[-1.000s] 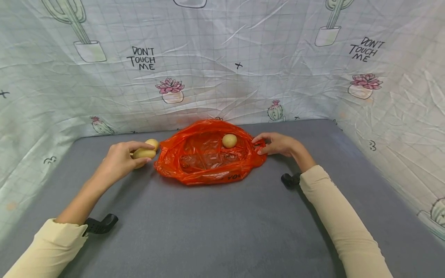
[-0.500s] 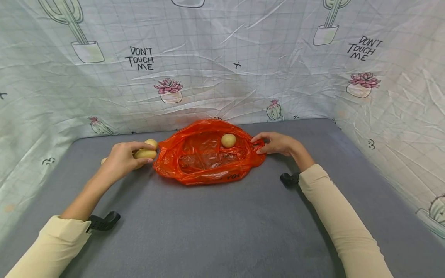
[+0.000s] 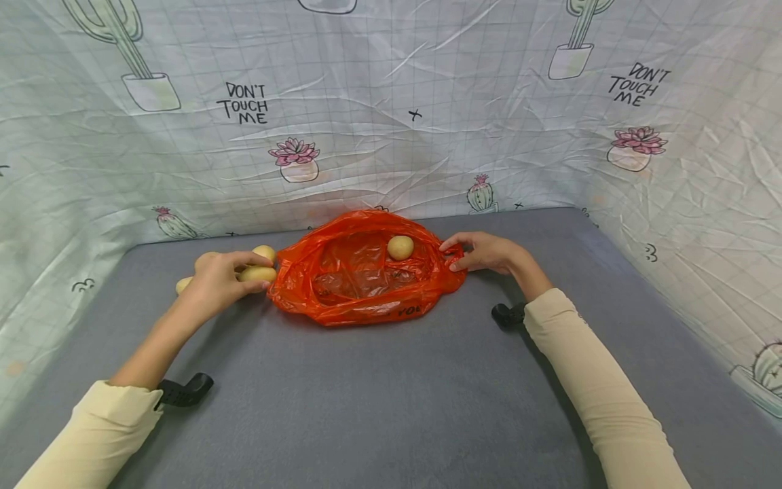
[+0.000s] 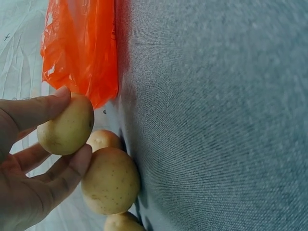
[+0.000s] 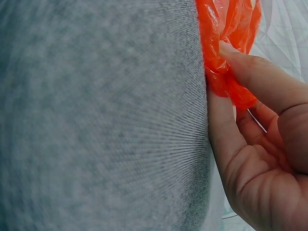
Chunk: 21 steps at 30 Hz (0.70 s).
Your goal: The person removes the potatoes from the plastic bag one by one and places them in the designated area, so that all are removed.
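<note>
My left hand pinches a yellow potato between thumb and fingertips, just left of a red plastic bag. That bag lies with its mouth spread wide, and one potato sits inside toward the back right. On the right side, my right hand holds the bag's gathered edge between thumb and fingers. Loose potatoes lie around the left hand: one behind the held potato, another by the knuckles, and one partly hidden by the hand.
A grey cloth-covered table lies under everything. White fabric printed with cacti hangs close behind the bag and along both sides. Black wrist devices stick out from both sleeves.
My left hand has shifted slightly right with the potato, up to the bag's left edge, uncovering potatoes behind it. The right hand keeps its hold; the view has drifted slightly.
</note>
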Each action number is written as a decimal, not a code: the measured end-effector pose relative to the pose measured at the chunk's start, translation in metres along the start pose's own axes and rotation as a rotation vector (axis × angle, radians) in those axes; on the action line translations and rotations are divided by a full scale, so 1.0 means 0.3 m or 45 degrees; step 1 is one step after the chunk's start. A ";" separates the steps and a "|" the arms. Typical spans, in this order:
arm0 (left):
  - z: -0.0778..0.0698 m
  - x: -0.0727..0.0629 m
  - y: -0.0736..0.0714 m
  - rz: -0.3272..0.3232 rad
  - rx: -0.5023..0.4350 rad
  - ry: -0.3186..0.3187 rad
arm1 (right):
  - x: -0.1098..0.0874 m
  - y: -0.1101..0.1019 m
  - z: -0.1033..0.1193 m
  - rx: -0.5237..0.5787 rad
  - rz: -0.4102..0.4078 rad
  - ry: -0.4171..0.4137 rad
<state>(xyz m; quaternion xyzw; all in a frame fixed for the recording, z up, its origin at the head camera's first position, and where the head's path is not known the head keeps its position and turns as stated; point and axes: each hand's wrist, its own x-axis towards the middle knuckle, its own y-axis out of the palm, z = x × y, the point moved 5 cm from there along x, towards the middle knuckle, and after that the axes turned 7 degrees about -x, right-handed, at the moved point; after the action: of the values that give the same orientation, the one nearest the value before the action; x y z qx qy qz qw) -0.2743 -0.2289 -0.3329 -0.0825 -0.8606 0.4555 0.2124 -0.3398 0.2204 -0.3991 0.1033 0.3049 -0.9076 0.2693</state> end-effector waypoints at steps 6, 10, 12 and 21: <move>-0.007 -0.001 0.014 0.050 -0.036 -0.037 | -0.001 0.001 0.004 0.003 0.001 0.011; -0.009 -0.008 0.021 0.028 -0.027 -0.007 | 0.000 0.002 0.003 0.007 -0.001 0.024; -0.014 -0.014 0.023 0.029 -0.029 -0.004 | 0.001 0.002 0.002 0.009 0.000 0.020; -0.027 -0.063 0.040 0.089 0.021 0.043 | 0.003 -0.001 -0.002 0.013 -0.002 0.010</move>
<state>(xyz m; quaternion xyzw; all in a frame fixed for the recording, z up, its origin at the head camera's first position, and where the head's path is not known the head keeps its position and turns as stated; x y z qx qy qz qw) -0.2544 -0.2223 -0.3444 -0.1184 -0.8497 0.4683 0.2114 -0.3407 0.2204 -0.3997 0.1080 0.3016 -0.9090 0.2667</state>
